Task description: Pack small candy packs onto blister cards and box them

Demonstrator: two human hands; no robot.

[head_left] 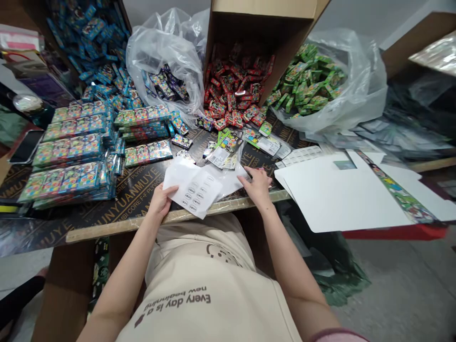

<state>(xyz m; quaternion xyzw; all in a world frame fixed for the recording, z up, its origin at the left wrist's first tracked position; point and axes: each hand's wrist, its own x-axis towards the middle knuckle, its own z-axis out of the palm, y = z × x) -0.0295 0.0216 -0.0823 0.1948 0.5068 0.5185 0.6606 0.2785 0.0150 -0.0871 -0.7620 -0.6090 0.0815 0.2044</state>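
My left hand [162,199] pinches the left edge of a white sticker sheet [195,192] printed with several small oval labels, held over the table's front edge. My right hand [258,185] is at the right side of a translucent plastic bag [230,183], its thumb and forefinger closed at the bag's edge. The sheet partly covers this bag. Just beyond it lies a printed card pack [221,154] with a white label. Another labelled pack [265,144] rests to its right. Small dark boxes [182,141] are scattered left of the packs.
Stacks of wrapped box sets [67,149] stand at left beside a phone [26,146]. Behind are loose blue boxes [94,28], a plastic bag of purple boxes [167,85], red boxes [235,95] and green boxes [309,80]. White boards [338,194] overhang the right edge.
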